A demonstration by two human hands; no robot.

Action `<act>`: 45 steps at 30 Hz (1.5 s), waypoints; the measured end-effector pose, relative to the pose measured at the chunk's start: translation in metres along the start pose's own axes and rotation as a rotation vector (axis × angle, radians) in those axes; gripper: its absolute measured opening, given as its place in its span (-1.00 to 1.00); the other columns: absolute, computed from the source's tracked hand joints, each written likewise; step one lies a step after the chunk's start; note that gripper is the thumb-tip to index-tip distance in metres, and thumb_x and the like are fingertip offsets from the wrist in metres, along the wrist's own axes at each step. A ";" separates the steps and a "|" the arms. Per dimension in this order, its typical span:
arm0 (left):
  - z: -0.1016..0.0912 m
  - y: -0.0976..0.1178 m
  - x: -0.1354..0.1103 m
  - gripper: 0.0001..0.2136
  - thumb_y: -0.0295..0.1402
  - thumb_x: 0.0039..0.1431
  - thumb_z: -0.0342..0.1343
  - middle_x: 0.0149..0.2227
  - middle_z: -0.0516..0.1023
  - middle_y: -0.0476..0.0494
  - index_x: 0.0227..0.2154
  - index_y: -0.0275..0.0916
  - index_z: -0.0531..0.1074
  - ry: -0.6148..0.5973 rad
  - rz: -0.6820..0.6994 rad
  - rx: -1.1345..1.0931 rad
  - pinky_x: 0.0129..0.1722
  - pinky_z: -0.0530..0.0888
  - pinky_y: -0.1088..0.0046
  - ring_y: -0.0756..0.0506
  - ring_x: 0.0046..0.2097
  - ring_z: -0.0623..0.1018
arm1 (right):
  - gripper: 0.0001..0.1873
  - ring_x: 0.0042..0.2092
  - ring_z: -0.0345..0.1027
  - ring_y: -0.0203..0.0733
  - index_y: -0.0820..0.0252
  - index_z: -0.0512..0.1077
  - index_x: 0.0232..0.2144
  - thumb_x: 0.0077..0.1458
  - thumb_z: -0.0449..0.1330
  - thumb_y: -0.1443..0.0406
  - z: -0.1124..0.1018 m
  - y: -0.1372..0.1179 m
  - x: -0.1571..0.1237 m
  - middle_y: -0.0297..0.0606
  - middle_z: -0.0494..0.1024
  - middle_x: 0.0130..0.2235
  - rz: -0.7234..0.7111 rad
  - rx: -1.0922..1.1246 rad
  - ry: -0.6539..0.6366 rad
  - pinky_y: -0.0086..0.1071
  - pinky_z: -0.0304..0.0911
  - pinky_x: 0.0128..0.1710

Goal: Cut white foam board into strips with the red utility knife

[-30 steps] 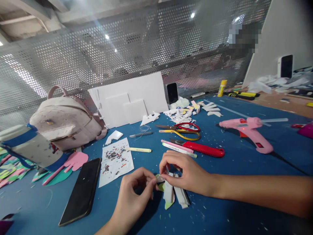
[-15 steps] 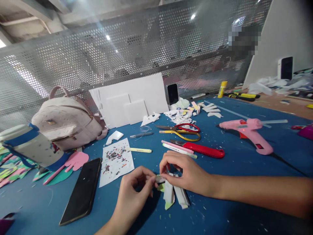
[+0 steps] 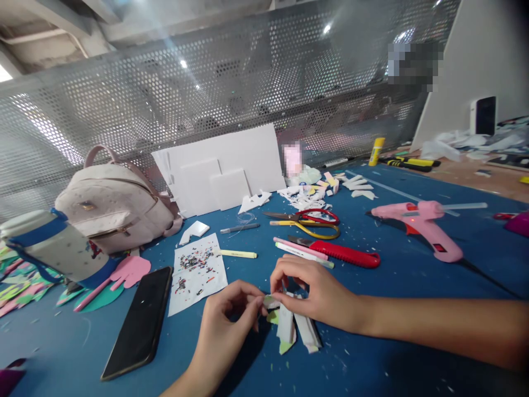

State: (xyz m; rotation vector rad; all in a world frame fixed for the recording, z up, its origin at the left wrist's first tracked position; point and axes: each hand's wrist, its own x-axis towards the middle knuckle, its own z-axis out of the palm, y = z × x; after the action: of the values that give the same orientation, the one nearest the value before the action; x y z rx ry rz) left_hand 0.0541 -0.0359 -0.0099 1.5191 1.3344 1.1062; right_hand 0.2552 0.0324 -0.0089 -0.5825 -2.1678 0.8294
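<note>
My left hand (image 3: 231,317) is closed, thumb and forefinger pinching the left end of a small piece of white foam board (image 3: 271,301) with greenish edges. Over its right end, the thumb and fingertips of my right hand (image 3: 312,289) are closed in a pinch. Just below hang or lie two white foam board strips (image 3: 286,322), their torn ends pale green and pink; I cannot tell whether they are joined to the small piece. My right fingers hide part of their upper ends.
Beyond my hands lie a red utility knife (image 3: 345,253), scissors (image 3: 318,218) and a yellow pen (image 3: 238,253). A pink glue gun (image 3: 430,220) is at right. Beaded paper (image 3: 198,275), a black phone (image 3: 138,325), a tumbler (image 3: 58,248) and a backpack (image 3: 115,204) are at left.
Both hands keep almost the same pinch and place. The screen of the small phone standing at the back, dark before, is now lit pinkish.
</note>
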 end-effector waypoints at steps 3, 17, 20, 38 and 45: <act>0.000 0.001 0.000 -0.83 -0.28 0.26 0.18 -0.47 0.61 -0.09 -0.39 -0.27 0.53 0.009 -0.007 0.002 -0.49 0.41 0.58 0.03 -0.53 0.48 | -0.87 -0.28 0.32 -0.28 0.16 0.46 -0.33 0.11 0.27 0.47 0.000 0.000 0.001 -0.38 0.50 -0.32 0.001 0.008 0.000 -0.44 0.18 -0.28; 0.003 0.001 -0.001 -0.80 -0.28 0.26 0.16 -0.51 0.58 -0.09 -0.44 -0.27 0.50 0.025 0.039 0.049 -0.50 0.37 0.56 0.02 -0.54 0.47 | -0.89 -0.28 0.32 -0.26 0.16 0.46 -0.34 0.12 0.27 0.45 0.000 -0.001 0.001 -0.37 0.51 -0.32 -0.001 -0.006 -0.005 -0.43 0.19 -0.28; 0.003 0.000 -0.001 -0.80 -0.29 0.26 0.16 -0.51 0.58 -0.09 -0.43 -0.27 0.51 0.016 0.038 0.051 -0.50 0.36 0.56 0.02 -0.54 0.48 | -0.88 -0.27 0.33 -0.26 0.16 0.46 -0.33 0.11 0.26 0.46 0.000 0.000 0.001 -0.36 0.51 -0.31 0.001 -0.001 0.002 -0.43 0.20 -0.28; 0.002 -0.002 -0.002 -0.77 -0.25 0.27 0.16 -0.52 0.57 -0.08 -0.44 -0.27 0.49 -0.019 0.029 0.031 -0.49 0.36 0.58 0.02 -0.54 0.46 | -0.92 -0.28 0.31 -0.26 0.17 0.46 -0.33 0.14 0.26 0.43 0.000 -0.001 0.001 -0.35 0.51 -0.32 -0.039 -0.016 -0.011 -0.43 0.19 -0.28; 0.002 -0.003 -0.001 -0.77 -0.25 0.28 0.16 -0.53 0.55 -0.06 -0.44 -0.28 0.48 -0.018 0.024 0.035 -0.50 0.35 0.58 0.03 -0.54 0.45 | -0.89 -0.27 0.32 -0.25 0.16 0.46 -0.32 0.12 0.27 0.45 0.001 0.000 0.001 -0.35 0.51 -0.31 -0.025 -0.013 -0.010 -0.43 0.19 -0.28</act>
State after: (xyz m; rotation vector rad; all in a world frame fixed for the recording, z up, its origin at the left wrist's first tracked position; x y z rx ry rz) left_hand 0.0553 -0.0365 -0.0134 1.5706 1.3326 1.0870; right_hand 0.2544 0.0324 -0.0089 -0.5581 -2.1871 0.8070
